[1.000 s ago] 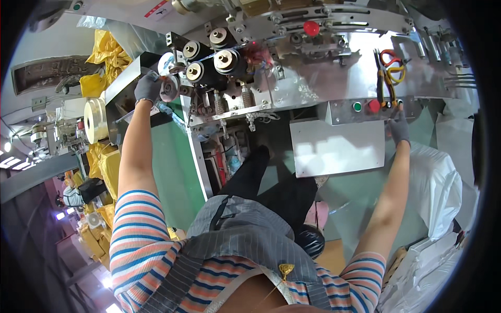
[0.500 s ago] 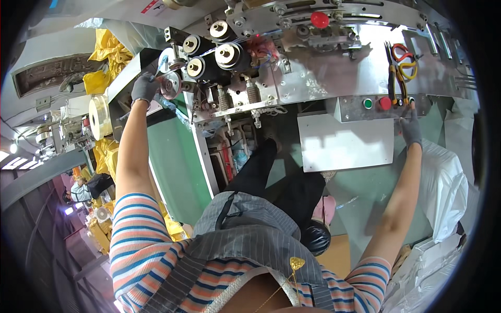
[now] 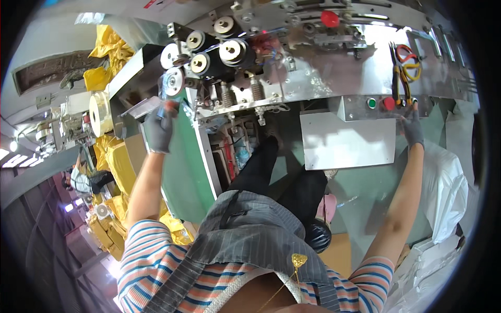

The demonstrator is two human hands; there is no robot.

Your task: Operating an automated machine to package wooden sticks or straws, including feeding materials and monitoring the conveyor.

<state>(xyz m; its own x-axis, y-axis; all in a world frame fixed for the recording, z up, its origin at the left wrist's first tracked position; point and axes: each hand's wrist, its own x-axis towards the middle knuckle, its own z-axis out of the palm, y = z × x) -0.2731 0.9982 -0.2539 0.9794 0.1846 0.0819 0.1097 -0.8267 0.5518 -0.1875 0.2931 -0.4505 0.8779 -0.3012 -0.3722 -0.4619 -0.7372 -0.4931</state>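
Note:
My left hand (image 3: pixel 159 130), in a grey glove with bare fingertips, is just below a metal guide wheel (image 3: pixel 173 82) on the machine. Its fingers are drawn together and a little blurred; whatever is between them is too small to make out. Thin clear film (image 3: pixel 191 112) hangs beside that hand. Out to the right, my gloved right hand (image 3: pixel 413 129) reaches up to the control box (image 3: pixel 352 110), one finger stretched onto the button at its right end. A green button (image 3: pixel 371 103) and a red button (image 3: pixel 389 103) sit left of that finger.
Black rollers (image 3: pixel 233 53) stand on the machine's left part. Pliers and red- and yellow-handled scissors (image 3: pixel 410 71) lie above the control box. A green belt surface (image 3: pixel 186 172) runs down at left, beside yellow bags (image 3: pixel 121 172). White wrapped bundles (image 3: pixel 443 188) lie at right.
My left hand has come down and slightly right, away from the guide wheels. My right hand keeps its finger at the same button. The view has shifted slightly.

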